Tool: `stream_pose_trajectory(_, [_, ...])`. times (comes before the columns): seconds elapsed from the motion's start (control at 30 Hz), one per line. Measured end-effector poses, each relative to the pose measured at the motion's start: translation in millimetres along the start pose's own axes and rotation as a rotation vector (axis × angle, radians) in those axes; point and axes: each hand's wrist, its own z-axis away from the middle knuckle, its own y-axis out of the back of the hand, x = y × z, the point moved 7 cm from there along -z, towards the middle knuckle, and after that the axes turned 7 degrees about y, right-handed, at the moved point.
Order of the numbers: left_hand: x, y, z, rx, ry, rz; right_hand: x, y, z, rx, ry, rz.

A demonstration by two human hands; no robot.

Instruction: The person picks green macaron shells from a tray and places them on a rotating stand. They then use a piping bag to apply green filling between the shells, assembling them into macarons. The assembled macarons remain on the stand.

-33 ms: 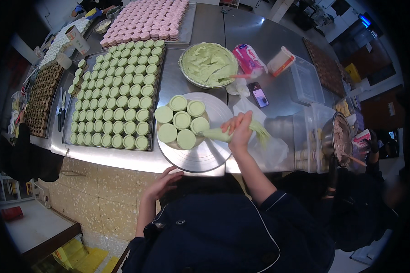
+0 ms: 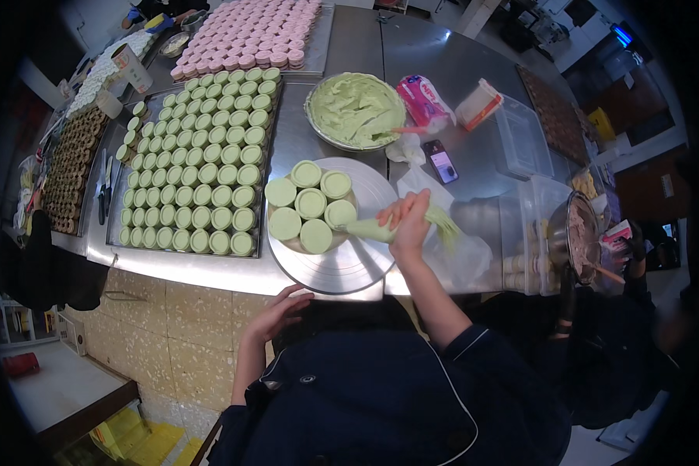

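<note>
My right hand [image 2: 410, 227] is wrapped round a piping bag [image 2: 369, 228] of pale green cream. The bag's tip meets the edge of one of several small round green-topped cakes [image 2: 311, 203], which stand in a cluster on a round metal turntable [image 2: 349, 272]. Some of these cakes carry a raised cream rim, while others look flat on top. The bag's rear end sticks out behind my fist over a crumpled clear plastic sheet [image 2: 470, 260]. My left hand [image 2: 283, 312] rests with parted fingers by the turntable's near edge, holding nothing.
Left of the turntable lies a tray [image 2: 266, 167] of green cakes with rims. A bowl [image 2: 309, 128] of green cream stands behind, near a phone [image 2: 441, 161]. Pink cakes [image 2: 248, 35] fill a far tray. Clear plastic boxes [image 2: 524, 233] and a co-worker's bowl [image 2: 575, 237] are at right.
The cluster of cakes has turned slightly clockwise on the turntable. Both my hands and the piping bag stay in nearly the same place.
</note>
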Motion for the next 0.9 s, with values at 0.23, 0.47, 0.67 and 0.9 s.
stream_pose_trajectory(0.23, [24,24,8,0.106,-0.326,0.288,-1,3,1,0.007,0.005,0.011])
stream_pose_trajectory(0.47, [33,38,11,0.204,-0.472,0.371,-1,4,1,-0.006,0.009,0.025])
stream_pose_trajectory(0.67, [15,23,3,0.168,-0.149,0.156,-2,5,0,0.006,0.017,0.033])
stream_pose_trajectory(0.9, [23,24,7,0.117,-0.2,0.101,-4,6,-1,0.014,0.019,0.036])
